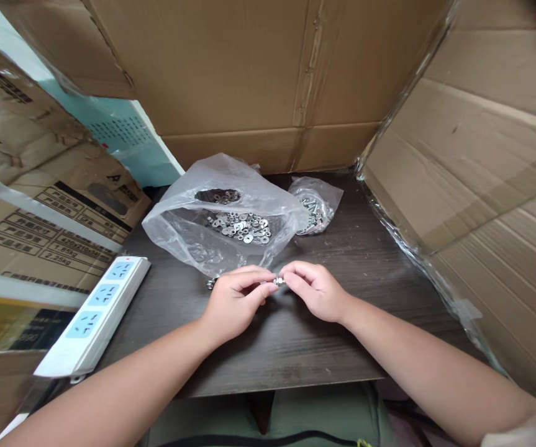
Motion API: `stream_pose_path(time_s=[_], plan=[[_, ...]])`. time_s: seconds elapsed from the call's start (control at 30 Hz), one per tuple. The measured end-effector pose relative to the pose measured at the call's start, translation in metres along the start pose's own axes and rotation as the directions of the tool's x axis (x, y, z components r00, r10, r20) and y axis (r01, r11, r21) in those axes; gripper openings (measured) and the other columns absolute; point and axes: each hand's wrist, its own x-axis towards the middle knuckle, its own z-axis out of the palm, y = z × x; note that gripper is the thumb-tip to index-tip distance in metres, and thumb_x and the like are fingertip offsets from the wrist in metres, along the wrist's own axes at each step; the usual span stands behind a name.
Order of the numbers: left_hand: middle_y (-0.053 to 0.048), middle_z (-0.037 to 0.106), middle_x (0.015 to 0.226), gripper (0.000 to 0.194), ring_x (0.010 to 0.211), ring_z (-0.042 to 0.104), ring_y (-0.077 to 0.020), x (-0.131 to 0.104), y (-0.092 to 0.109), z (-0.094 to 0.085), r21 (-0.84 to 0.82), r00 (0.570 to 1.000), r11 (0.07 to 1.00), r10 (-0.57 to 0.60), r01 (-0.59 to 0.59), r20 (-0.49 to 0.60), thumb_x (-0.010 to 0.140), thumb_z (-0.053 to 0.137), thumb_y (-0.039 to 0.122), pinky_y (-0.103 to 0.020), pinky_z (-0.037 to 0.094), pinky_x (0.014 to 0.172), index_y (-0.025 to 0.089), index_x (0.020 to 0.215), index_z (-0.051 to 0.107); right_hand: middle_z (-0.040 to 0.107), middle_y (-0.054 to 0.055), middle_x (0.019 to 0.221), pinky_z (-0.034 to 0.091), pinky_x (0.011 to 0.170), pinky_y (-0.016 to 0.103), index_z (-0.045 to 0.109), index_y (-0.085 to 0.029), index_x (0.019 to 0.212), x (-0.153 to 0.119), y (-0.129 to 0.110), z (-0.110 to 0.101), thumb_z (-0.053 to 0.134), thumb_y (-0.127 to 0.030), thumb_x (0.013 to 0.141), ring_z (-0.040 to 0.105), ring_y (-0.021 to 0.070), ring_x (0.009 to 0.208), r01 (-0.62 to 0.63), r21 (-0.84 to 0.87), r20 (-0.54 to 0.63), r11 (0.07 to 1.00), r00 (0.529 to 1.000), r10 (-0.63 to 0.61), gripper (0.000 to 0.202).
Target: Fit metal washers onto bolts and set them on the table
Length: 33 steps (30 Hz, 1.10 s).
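Note:
In the middle of the view, a small silver bolt with a nut (pixel 281 282) sits between my fingertips, above the table. My left hand (pixel 235 301) pinches its left end with thumb and forefinger. On the opposite side, my right hand (pixel 320 292) is closed on its right end. The fingers hide most of the piece. Beyond the hands lies a clear plastic bag (pixel 174 226), its mouth towards me, with many loose washers and nuts (pixel 248 230) inside. Some small metal pieces (pixel 210 284) show just left of my left hand, partly covered by it.
A smaller plastic bag of screws (pixel 313 214) lies at the back right of the dark table (pixel 361 267). At the left stands a white power strip (pixel 102 304). Cardboard walls (pixel 230 68) enclose the back and both sides. Green fabric (pixel 323 413) shows below the table's front edge.

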Motion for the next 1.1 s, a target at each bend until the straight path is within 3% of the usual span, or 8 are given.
stream_pose_path(time_s=[0.1,0.23,0.37,0.8,1.1], plan=[[-0.006,0.067,0.087,0.023,0.054,0.056,-0.0012,0.0018,0.0031,-0.0009,-0.082,0.998,0.994,-0.070,0.070,0.001,0.072,0.069,0.032,-0.011,0.050,0.048,0.014,0.085,0.074,0.034,-0.004,0.055,0.027,0.050,0.014,0.055,-0.010,0.109,-0.0018,0.0010,-0.0017,0.052,-0.047,0.084,0.030,0.0000,0.050,-0.003,0.057,0.002,0.998,1.000,0.002,0.045],[-0.005,0.067,0.084,0.025,0.052,0.054,-0.0008,0.0037,0.0064,-0.0020,-0.153,0.988,0.977,-0.153,0.152,0.005,0.070,0.072,0.032,-0.011,0.049,0.047,0.012,0.084,0.073,0.030,-0.005,0.052,0.024,0.048,0.014,0.057,-0.008,0.108,-0.0021,0.0016,-0.0007,0.053,-0.041,0.084,0.026,-0.0006,0.047,0.048,0.066,0.013,0.997,0.999,-0.049,0.041],[-0.005,0.066,0.082,0.024,0.051,0.054,-0.0006,0.0037,0.0061,-0.0019,-0.177,0.984,0.968,-0.176,0.176,0.015,0.069,0.073,0.031,-0.011,0.048,0.047,0.012,0.083,0.073,0.030,-0.005,0.050,0.022,0.046,0.013,0.060,-0.007,0.103,-0.0009,-0.0002,0.0020,0.053,-0.041,0.083,0.024,-0.0011,0.046,0.018,0.038,0.001,0.999,1.000,-0.018,0.040],[-0.005,0.067,0.081,0.020,0.055,0.055,-0.0015,0.0019,0.0034,-0.0004,-0.017,1.000,1.000,-0.016,0.016,0.025,0.074,0.068,0.029,-0.011,0.049,0.052,0.012,0.081,0.073,0.047,0.000,0.063,0.030,0.052,0.013,0.059,-0.009,0.093,-0.0034,-0.0033,0.0013,0.047,-0.048,0.086,0.036,0.0004,0.054,-0.046,-0.007,0.058,0.999,0.997,0.046,0.042],[-0.006,0.069,0.082,0.016,0.072,0.063,-0.0053,0.0001,0.0012,0.0000,0.124,0.994,0.986,0.113,-0.113,0.007,0.075,0.067,0.027,-0.012,0.052,0.063,0.014,0.080,0.074,0.050,0.002,0.068,0.034,0.062,0.013,0.055,-0.007,0.076,-0.0009,-0.0050,-0.0001,0.039,-0.044,0.091,0.041,0.0010,0.063,0.049,-0.104,0.066,0.993,0.997,-0.042,0.042]])
